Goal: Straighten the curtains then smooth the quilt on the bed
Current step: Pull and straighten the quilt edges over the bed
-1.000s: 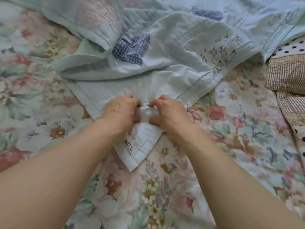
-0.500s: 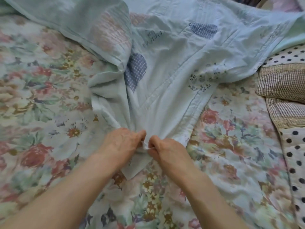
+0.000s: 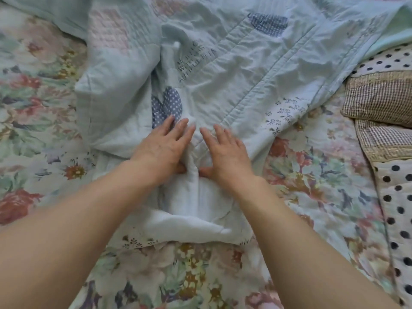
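Note:
A pale blue quilt (image 3: 240, 70) with dotted blue patches and stitched lettering lies crumpled across the floral bed sheet (image 3: 44, 134). Its near corner is bunched into a raised ridge between my hands. My left hand (image 3: 165, 148) lies flat on the quilt left of the ridge, fingers spread, thumb against the fold. My right hand (image 3: 225, 150) lies flat to the right of it, fingers apart, thumb touching the fold. No curtains are in view.
A pillow (image 3: 379, 103) in brown check and polka-dot fabric lies at the right edge of the bed. The floral sheet stretches bare to the left and toward me (image 3: 189, 275).
Both hands have let go of the pinched quilt corner and now lie flat on it, further up the quilt. The quilt has been drawn nearer to me.

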